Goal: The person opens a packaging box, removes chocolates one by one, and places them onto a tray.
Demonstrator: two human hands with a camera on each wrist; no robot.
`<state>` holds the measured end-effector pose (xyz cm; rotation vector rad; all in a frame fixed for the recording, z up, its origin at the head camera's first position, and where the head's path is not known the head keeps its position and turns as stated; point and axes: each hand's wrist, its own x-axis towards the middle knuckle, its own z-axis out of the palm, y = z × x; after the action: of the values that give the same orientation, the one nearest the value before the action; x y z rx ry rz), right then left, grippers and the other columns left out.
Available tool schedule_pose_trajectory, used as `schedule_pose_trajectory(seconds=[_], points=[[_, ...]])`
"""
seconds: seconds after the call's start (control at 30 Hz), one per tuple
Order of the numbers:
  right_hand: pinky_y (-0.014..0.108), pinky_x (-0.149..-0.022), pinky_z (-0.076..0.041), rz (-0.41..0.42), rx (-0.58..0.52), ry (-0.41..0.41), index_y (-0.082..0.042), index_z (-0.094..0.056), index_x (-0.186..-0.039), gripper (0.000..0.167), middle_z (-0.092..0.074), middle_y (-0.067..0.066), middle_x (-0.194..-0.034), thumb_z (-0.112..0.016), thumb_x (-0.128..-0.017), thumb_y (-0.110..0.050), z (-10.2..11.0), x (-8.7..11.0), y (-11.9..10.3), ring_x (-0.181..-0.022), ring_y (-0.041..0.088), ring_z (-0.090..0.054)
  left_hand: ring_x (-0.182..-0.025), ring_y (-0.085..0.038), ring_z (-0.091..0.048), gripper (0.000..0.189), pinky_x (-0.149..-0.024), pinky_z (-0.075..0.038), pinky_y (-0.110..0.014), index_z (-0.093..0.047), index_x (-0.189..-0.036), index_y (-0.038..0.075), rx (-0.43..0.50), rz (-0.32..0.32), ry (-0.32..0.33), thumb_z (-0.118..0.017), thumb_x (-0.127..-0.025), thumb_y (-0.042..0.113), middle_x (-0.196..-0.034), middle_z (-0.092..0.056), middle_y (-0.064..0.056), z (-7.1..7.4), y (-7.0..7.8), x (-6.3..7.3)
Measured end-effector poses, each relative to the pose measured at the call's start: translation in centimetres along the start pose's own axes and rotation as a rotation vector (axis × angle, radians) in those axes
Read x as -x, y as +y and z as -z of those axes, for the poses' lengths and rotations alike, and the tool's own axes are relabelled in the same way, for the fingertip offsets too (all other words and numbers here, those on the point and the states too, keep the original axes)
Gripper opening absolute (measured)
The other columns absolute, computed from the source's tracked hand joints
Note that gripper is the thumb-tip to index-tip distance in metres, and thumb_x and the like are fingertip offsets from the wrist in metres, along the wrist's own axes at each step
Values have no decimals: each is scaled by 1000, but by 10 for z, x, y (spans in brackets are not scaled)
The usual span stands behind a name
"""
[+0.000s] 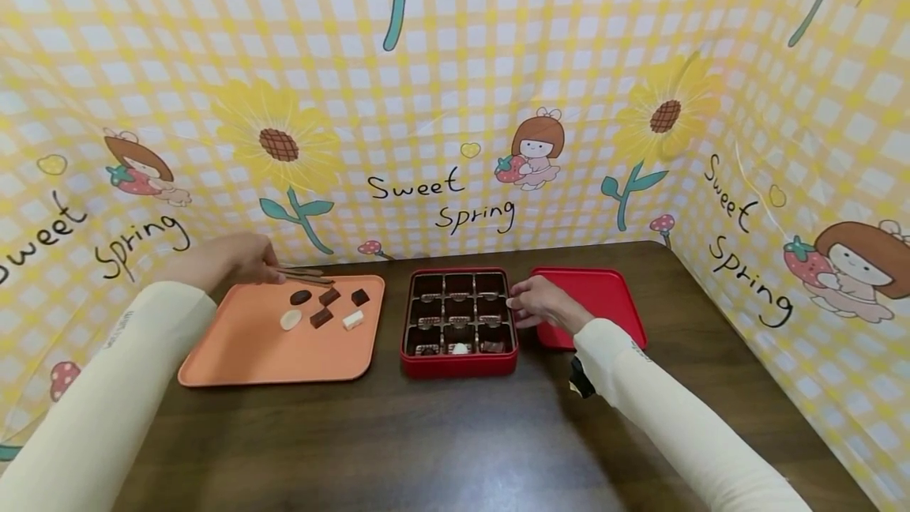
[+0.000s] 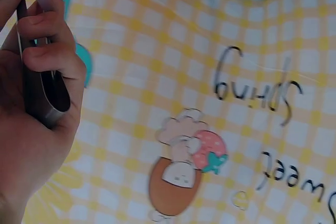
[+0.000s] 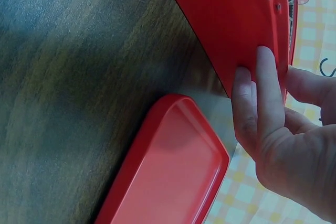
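Note:
My left hand grips a pair of metal tongs, fingers wrapped round the bent end. The tongs' tips reach over the far side of an orange tray, close to a brown rectangular chocolate. Around it lie a dark oval chocolate, a round white one, another brown one, a dark square one and a white bar. At the red box, my right hand holds the right side, fingers along the outer wall and thumb at the rim.
Dividers split the box into several compartments; the near row holds a dark piece, a white piece and a brown piece. A red lid lies right of the box. Patterned cloth hangs behind the wooden table.

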<state>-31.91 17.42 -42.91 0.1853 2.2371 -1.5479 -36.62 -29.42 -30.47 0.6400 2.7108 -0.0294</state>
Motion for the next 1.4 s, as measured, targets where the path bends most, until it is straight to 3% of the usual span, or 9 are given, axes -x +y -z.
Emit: schedule_pose_trajectory(seconds=[0.27, 0.37, 0.47, 0.57, 0.7, 0.87, 0.97, 1.07, 1.4], points=[[40, -79, -59, 1, 8, 0, 7, -43, -145, 48, -55, 24, -126, -56, -100, -3, 0, -1, 1, -87, 23, -58, -77, -17, -69, 33, -69, -55, -39, -76, -109, 2, 22, -115, 56, -68, -95, 31, -96, -75, -9, 3, 43, -9], [39, -78, -59, -3, 11, 6, 6, -44, -145, 48, -55, 23, -124, -57, -100, -3, -1, -1, 1, -86, 22, -58, -86, -23, -71, 36, -75, -56, -42, -75, -113, 3, 15, -143, 39, -67, -96, 34, -103, -75, -12, 5, 61, -12], [39, -78, -59, -3, 19, 7, 6, -45, -144, 47, -55, 22, -123, -57, -100, -3, -1, -1, 1, -86, 21, -57, -74, -18, -67, 28, -65, -53, -36, -78, -101, 10, 15, -170, 10, -66, -96, 35, -92, -75, -7, 6, 75, -15], [39, -79, -59, -5, 20, 9, 6, -45, -144, 47, -55, 21, -122, -57, -100, -3, -1, -1, 2, -87, 22, -57, -54, -10, -50, 24, -54, -41, -28, -77, -85, 16, 39, -197, -20, -65, -97, 33, -71, -69, 1, 6, 86, -19], [40, -80, -59, -4, 17, 12, 6, -45, -144, 47, -55, 20, -119, -57, -99, -3, -1, -1, 2, -86, 22, -57, -49, -7, -49, 22, -55, -44, -26, -78, -99, 13, 72, -189, -43, -66, -97, 31, -65, -65, 4, 3, 100, -20], [41, -80, -59, -4, 19, 13, 5, -46, -143, 46, -56, 18, -113, -57, -99, -3, -1, 0, 0, -85, 21, -56, -56, -12, -62, 22, -63, -53, -31, -77, -110, 17, 93, -178, -86, -66, -97, 31, -75, -72, 0, -1, 115, -21], [41, -81, -59, -7, 21, 14, 5, -47, -142, 45, -56, 18, -111, -57, -99, -3, -1, -1, 0, -85, 21, -56, -76, -11, -67, 20, -70, -55, -33, -78, -107, 17, 74, -221, -72, -68, -96, 31, -94, -74, 4, -5, 121, -21], [40, -80, -59, -7, 24, 15, 5, -47, -142, 45, -56, 17, -111, -57, -99, -3, -1, -2, 1, -84, 21, -56, -86, -10, -68, 23, -74, -55, -33, -79, -108, 17, 32, -255, -52, -70, -94, 33, -99, -75, 4, -8, 126, -22], [39, -78, -59, -6, 21, 19, 6, -45, -144, 47, -57, 21, -120, -57, -99, -3, -2, -2, 1, -87, 22, -57, -83, -12, -69, 23, -75, -56, -35, -80, -104, 21, -70, -269, -52, -73, -91, 38, -98, -75, 4, -19, 136, -26]])
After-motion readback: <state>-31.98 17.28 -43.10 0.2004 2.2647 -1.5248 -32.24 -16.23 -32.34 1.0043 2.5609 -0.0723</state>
